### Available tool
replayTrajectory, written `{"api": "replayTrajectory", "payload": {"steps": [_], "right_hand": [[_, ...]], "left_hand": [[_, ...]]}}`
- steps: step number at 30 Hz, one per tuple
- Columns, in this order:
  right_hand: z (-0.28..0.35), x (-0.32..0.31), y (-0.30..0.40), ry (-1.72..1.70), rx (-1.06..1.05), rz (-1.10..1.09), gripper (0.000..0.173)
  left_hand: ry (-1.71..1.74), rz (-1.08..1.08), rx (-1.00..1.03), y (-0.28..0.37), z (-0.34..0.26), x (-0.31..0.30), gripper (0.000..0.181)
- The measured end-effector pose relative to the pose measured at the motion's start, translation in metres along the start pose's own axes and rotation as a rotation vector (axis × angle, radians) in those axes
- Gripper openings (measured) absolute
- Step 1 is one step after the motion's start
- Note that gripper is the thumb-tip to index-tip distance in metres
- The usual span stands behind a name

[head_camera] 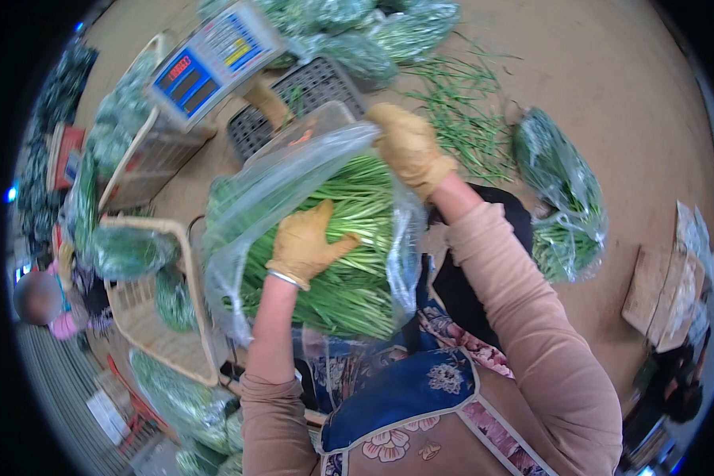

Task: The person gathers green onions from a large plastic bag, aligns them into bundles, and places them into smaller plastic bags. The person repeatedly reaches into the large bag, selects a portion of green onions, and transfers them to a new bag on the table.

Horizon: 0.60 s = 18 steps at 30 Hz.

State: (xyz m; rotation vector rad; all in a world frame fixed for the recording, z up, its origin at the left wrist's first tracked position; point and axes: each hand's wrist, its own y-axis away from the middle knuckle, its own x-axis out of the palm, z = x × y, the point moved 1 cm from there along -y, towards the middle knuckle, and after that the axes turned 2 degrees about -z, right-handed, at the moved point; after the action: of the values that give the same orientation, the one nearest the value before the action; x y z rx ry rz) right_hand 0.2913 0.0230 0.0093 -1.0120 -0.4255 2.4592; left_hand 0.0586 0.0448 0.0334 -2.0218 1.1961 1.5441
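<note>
A clear plastic bag (406, 262) lies wide at the mouth before me, full of long green stalks, probably garlic chives (357, 297). My left hand (306, 241), in a yellowish glove, rests flat on the stalks inside the bag, its thumb spread away from the fingers. At the bag's upper right corner, my gloved right hand (407, 146) grips the plastic rim; its fingertips are partly hidden. Just beyond the bag stands a digital scale with a lit display (199, 68) on a post and a weighing pan (309, 128), which the bag partly covers.
Loose stalks (458, 113) litter the floor beside a filled bag (562, 184). More filled bags (357, 50) lie beyond the dark plastic crate (321, 86). Plastic baskets (154, 312) stand on the left, near another person (65, 303). A cardboard box (660, 294) is at right.
</note>
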Motion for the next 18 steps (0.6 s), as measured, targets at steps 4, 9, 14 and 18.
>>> {"api": "replayTrajectory", "payload": {"steps": [4, 9, 14, 18], "right_hand": [[0.005, -0.01, -0.009, 0.008, 0.133, 0.061, 0.025], [0.004, -0.008, -0.007, -0.031, 0.244, 0.133, 0.024], [0.02, -0.014, -0.008, -0.05, 0.235, 0.266, 0.027], [0.074, -0.035, -0.015, -0.011, -0.086, 0.241, 0.038]], "left_hand": [[-0.008, -0.097, 0.018, 0.024, -0.007, 0.002, 0.075], [-0.011, -0.184, 0.045, 0.039, -0.014, 0.007, 0.085], [-0.028, -0.186, 0.043, 0.034, -0.007, 0.016, 0.089], [-0.002, -0.2, 0.053, 0.029, -0.01, 0.017, 0.086]]}}
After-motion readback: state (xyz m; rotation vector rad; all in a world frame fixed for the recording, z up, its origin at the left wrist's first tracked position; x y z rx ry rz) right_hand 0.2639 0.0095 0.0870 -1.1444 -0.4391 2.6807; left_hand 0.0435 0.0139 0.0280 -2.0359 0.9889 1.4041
